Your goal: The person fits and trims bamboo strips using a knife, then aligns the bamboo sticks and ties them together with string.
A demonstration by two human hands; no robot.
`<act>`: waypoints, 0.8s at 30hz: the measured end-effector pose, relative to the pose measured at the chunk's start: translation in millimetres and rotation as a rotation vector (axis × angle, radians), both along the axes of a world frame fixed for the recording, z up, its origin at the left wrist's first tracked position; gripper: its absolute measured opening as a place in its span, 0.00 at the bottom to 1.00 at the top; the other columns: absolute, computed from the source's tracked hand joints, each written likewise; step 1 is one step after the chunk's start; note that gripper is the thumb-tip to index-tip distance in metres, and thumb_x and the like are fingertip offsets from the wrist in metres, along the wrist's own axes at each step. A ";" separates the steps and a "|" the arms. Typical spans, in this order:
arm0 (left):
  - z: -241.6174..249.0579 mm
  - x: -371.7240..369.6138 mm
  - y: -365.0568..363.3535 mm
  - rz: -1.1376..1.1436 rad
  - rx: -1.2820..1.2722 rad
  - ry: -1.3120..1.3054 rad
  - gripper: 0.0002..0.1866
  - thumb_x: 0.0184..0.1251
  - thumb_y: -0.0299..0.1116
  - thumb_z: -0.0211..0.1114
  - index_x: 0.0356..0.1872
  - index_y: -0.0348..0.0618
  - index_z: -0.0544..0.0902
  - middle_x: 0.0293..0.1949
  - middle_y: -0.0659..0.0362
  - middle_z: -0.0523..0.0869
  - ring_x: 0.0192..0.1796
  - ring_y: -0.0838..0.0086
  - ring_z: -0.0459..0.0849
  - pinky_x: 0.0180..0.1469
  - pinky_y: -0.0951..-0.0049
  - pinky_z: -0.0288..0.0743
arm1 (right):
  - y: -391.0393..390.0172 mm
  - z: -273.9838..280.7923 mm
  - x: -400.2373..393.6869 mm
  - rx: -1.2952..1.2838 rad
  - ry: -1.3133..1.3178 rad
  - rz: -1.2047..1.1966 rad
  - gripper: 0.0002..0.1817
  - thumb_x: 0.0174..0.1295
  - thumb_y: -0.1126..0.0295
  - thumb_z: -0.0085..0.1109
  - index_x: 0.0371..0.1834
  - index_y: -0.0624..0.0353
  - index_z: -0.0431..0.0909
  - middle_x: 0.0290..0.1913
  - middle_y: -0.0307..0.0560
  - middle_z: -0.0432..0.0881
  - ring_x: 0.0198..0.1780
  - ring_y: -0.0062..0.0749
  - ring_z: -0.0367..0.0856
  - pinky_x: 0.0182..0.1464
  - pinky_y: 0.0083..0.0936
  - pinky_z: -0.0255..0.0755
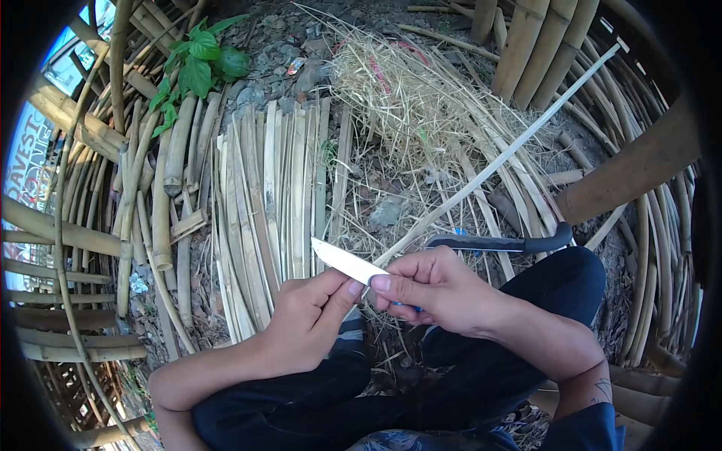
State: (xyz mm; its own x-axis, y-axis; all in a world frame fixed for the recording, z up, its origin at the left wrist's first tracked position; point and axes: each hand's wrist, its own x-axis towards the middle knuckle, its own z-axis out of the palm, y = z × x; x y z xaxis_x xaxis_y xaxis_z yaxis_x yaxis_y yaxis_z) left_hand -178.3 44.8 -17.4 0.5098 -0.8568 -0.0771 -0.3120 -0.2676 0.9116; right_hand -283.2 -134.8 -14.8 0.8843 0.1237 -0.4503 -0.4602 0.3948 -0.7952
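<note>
My right hand [447, 292] is closed on a small knife [342, 261], whose pale blade points up and to the left; a bit of blue shows under the fingers. Against the blade's lower edge, my left hand [312, 316] pinches near the end of a long, thin bamboo strip [481, 177]. The strip runs under the blade and reaches up to the far right. My fingers partly hide where blade and strip meet. Just beyond my right hand, a larger dark blade with a black handle [547, 239] lies on the ground.
Split bamboo slats [263, 203] lie side by side ahead on the left. A heap of shavings [391, 98] is at the upper middle. Bamboo poles [632, 177] stand or lean at the right, with more at the left beside a green plant [199, 64]. My crossed legs [444, 391] are below.
</note>
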 end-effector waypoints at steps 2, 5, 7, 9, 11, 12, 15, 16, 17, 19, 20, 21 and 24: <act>0.6 -3.6 1.4 0.022 -0.029 -0.040 0.09 0.73 0.27 0.55 0.41 0.32 0.81 0.16 0.57 0.76 0.17 0.80 0.72 0.20 0.75 0.63 | 1.0 0.9 -1.0 -0.021 -0.002 -0.014 0.15 0.69 0.62 0.57 0.31 0.64 0.80 0.20 0.34 0.73 0.19 0.12 0.64 0.21 0.12 0.55; 2.1 -3.9 3.4 -0.005 -0.058 -0.071 0.08 0.72 0.26 0.55 0.42 0.31 0.81 0.18 0.56 0.78 0.18 0.80 0.74 0.21 0.75 0.65 | 0.9 9.2 -1.7 -0.042 0.030 -0.048 0.15 0.68 0.64 0.57 0.30 0.65 0.81 0.19 0.35 0.75 0.20 0.12 0.67 0.22 0.12 0.59; 4.1 -4.0 3.3 -0.011 -0.056 -0.066 0.08 0.72 0.25 0.56 0.42 0.31 0.81 0.19 0.55 0.79 0.18 0.78 0.75 0.21 0.75 0.66 | 1.6 10.9 -2.0 -0.041 0.084 -0.076 0.13 0.67 0.66 0.60 0.30 0.66 0.82 0.20 0.37 0.77 0.19 0.12 0.68 0.21 0.12 0.59; 5.3 -3.2 3.1 -0.018 -0.054 -0.064 0.08 0.71 0.25 0.56 0.43 0.31 0.81 0.19 0.54 0.80 0.18 0.76 0.76 0.22 0.74 0.67 | 1.7 9.6 -2.9 -0.033 0.092 -0.081 0.14 0.66 0.65 0.61 0.30 0.66 0.82 0.19 0.36 0.76 0.20 0.12 0.68 0.21 0.12 0.58; 5.2 -2.3 3.1 -0.035 -0.065 -0.118 0.08 0.71 0.25 0.56 0.43 0.31 0.81 0.20 0.52 0.80 0.18 0.72 0.77 0.22 0.73 0.67 | 0.4 8.9 -2.5 -0.025 0.102 -0.083 0.14 0.66 0.64 0.61 0.31 0.66 0.82 0.19 0.35 0.75 0.20 0.13 0.67 0.21 0.12 0.57; 4.9 -2.4 2.6 -0.035 -0.063 -0.115 0.08 0.71 0.25 0.56 0.43 0.31 0.81 0.20 0.52 0.80 0.18 0.72 0.77 0.22 0.73 0.67 | -0.6 9.2 -2.6 -0.040 0.124 -0.084 0.13 0.65 0.65 0.62 0.31 0.66 0.83 0.19 0.36 0.76 0.20 0.13 0.68 0.21 0.12 0.57; 7.3 -1.8 2.0 -0.023 -0.047 -0.147 0.08 0.70 0.24 0.56 0.43 0.32 0.81 0.19 0.52 0.79 0.18 0.69 0.77 0.21 0.71 0.67 | 1.7 5.8 -2.3 -0.085 0.114 -0.122 0.13 0.65 0.67 0.61 0.30 0.67 0.83 0.17 0.37 0.76 0.18 0.12 0.67 0.20 0.13 0.57; 11.2 -1.0 2.4 -0.031 0.003 -0.144 0.07 0.70 0.25 0.56 0.42 0.32 0.81 0.19 0.52 0.79 0.17 0.69 0.77 0.21 0.71 0.67 | 3.4 4.3 -2.5 -0.116 0.079 -0.158 0.13 0.66 0.68 0.61 0.29 0.68 0.83 0.16 0.37 0.75 0.17 0.12 0.67 0.18 0.14 0.57; 12.9 -0.2 2.6 -0.039 0.052 -0.141 0.07 0.70 0.25 0.57 0.42 0.33 0.81 0.18 0.52 0.78 0.17 0.69 0.77 0.21 0.70 0.67 | 4.0 3.6 -2.7 -0.115 0.080 -0.158 0.13 0.66 0.68 0.61 0.29 0.68 0.83 0.16 0.37 0.75 0.17 0.12 0.67 0.18 0.14 0.57; 11.1 -0.4 3.3 -0.029 0.044 -0.133 0.07 0.70 0.25 0.57 0.42 0.33 0.81 0.18 0.52 0.78 0.16 0.69 0.76 0.20 0.70 0.67 | 4.4 3.3 -3.2 -0.147 0.066 -0.155 0.12 0.65 0.69 0.61 0.30 0.69 0.83 0.16 0.37 0.75 0.17 0.12 0.67 0.18 0.15 0.57; 10.5 -0.4 3.7 -0.021 0.036 -0.128 0.07 0.70 0.25 0.57 0.42 0.33 0.81 0.18 0.52 0.78 0.16 0.68 0.76 0.20 0.70 0.67 | 4.7 3.9 -3.1 -0.146 0.068 -0.155 0.12 0.65 0.69 0.61 0.30 0.69 0.83 0.16 0.37 0.75 0.17 0.12 0.67 0.18 0.15 0.57; 11.1 -0.4 3.8 -0.022 0.036 -0.127 0.07 0.70 0.25 0.57 0.42 0.33 0.81 0.18 0.52 0.78 0.16 0.68 0.76 0.20 0.70 0.67 | 5.1 5.0 -3.0 -0.169 0.061 -0.165 0.12 0.65 0.70 0.61 0.29 0.69 0.83 0.16 0.38 0.76 0.18 0.12 0.68 0.19 0.15 0.58; 14.7 -0.4 4.9 -0.006 0.053 -0.096 0.07 0.70 0.26 0.57 0.41 0.33 0.82 0.18 0.52 0.78 0.16 0.68 0.77 0.20 0.71 0.67 | 6.3 4.3 -3.3 -0.224 0.023 -0.187 0.11 0.64 0.71 0.62 0.30 0.71 0.83 0.18 0.38 0.77 0.19 0.12 0.69 0.20 0.14 0.60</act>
